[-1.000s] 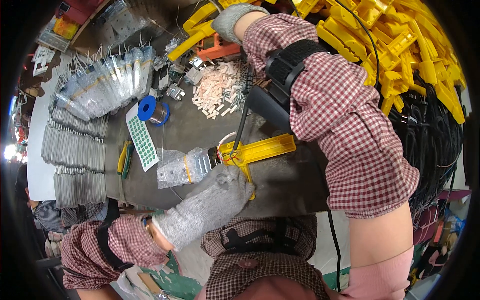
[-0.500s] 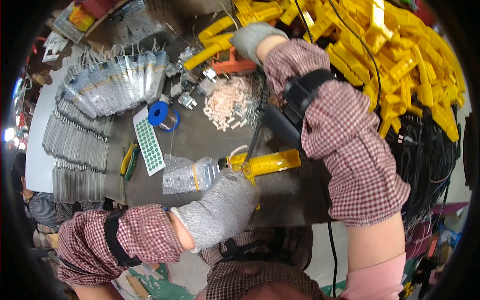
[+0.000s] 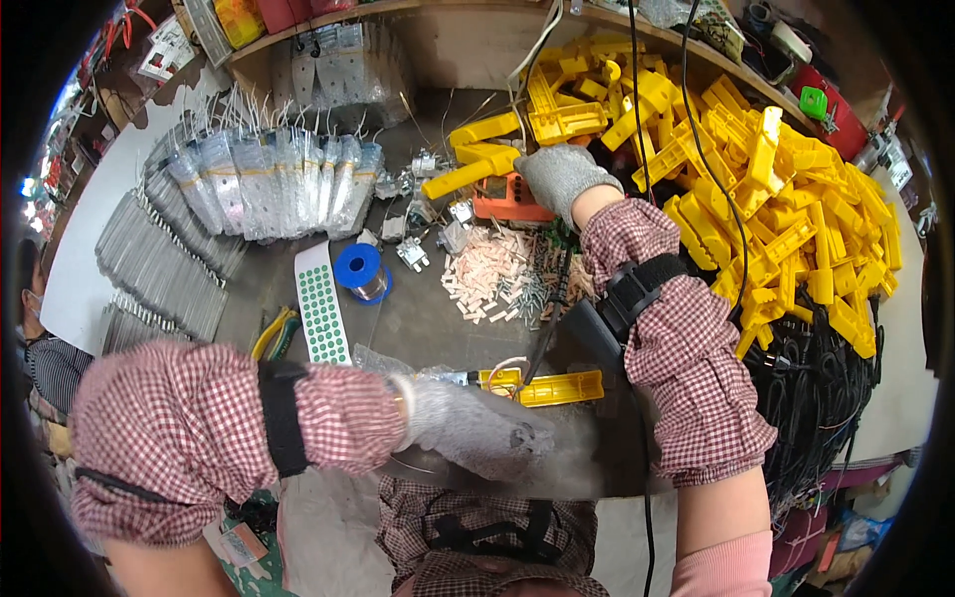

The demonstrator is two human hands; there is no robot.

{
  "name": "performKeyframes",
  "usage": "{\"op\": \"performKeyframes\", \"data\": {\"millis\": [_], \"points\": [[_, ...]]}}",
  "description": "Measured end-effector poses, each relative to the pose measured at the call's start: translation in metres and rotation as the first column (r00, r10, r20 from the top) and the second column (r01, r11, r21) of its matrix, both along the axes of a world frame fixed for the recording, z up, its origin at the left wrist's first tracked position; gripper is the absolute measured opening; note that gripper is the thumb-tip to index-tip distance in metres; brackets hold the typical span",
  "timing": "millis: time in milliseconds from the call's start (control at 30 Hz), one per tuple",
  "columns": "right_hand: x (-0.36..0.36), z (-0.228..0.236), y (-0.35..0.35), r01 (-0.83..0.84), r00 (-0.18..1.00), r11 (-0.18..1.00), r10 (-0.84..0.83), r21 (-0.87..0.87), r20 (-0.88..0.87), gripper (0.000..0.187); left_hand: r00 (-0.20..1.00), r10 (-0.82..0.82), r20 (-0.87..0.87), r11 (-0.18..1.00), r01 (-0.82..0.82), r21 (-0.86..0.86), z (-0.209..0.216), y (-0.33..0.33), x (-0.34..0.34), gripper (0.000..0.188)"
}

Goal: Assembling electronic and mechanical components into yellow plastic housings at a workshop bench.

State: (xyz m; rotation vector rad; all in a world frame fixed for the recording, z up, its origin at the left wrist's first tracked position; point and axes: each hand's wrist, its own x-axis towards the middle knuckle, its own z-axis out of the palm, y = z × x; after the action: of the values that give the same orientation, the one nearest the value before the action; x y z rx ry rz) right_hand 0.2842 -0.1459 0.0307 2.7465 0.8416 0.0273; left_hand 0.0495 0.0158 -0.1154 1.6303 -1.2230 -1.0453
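My left hand [image 3: 482, 433], in a grey knit glove, is blurred by motion over the table near its front edge. Just beyond it lies an open yellow plastic housing [image 3: 567, 388], with wires and a black cable at its left end. Part of a bubble-wrapped piece [image 3: 373, 360] shows left of the housing, behind my left forearm. My right hand [image 3: 565, 181], also gloved, reaches to the far side, at the right end of a yellow housing part [image 3: 473, 177] and over an orange device [image 3: 512, 199]. Its fingertips are hard to make out.
Yellow housings [image 3: 786, 209] are heaped at right above black cables [image 3: 816, 408]. Small pink pieces [image 3: 487, 274] and screws lie mid-table. A blue solder spool [image 3: 360, 271], green-dot sticker sheet [image 3: 320, 308], pliers [image 3: 279, 333], wrapped parts [image 3: 269, 184] and metal strips [image 3: 159, 259] stand left.
My left hand has moved off the yellow housing, rightward and nearer the table's front edge. My right hand stays by the orange device. The whole view has shifted, showing more of the far side.
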Motion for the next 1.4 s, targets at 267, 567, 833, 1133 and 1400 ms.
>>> {"op": "performKeyframes", "data": {"millis": [267,567,833,1133,1400], "points": [[-0.005,0.003,-0.011,-0.031,0.999,0.999,0.031,0.019,0.015,0.027,0.416,0.161,0.895,0.968,-0.245,-0.060,0.054,0.015,-0.105,0.045],[-0.011,0.003,-0.009,-0.028,0.998,0.999,0.027,0.028,0.049,0.024,0.364,0.298,0.883,0.955,-0.123,-0.272,0.054,0.000,-0.085,0.039],[-0.025,-0.011,-0.010,-0.059,0.982,0.990,0.034,0.131,0.186,0.022,0.413,0.303,0.859,0.953,-0.103,-0.286,0.045,0.006,-0.098,0.035],[-0.014,0.024,0.004,-0.075,0.995,0.997,0.073,-0.023,-0.070,0.030,0.558,0.744,-0.368,0.659,-0.703,0.268,0.086,0.009,0.090,0.050],[0.006,0.002,-0.025,-0.055,0.994,0.998,0.058,0.038,-0.091,0.034,0.410,0.369,0.834,0.875,-0.457,-0.162,0.110,-0.007,-0.022,0.041]]}}
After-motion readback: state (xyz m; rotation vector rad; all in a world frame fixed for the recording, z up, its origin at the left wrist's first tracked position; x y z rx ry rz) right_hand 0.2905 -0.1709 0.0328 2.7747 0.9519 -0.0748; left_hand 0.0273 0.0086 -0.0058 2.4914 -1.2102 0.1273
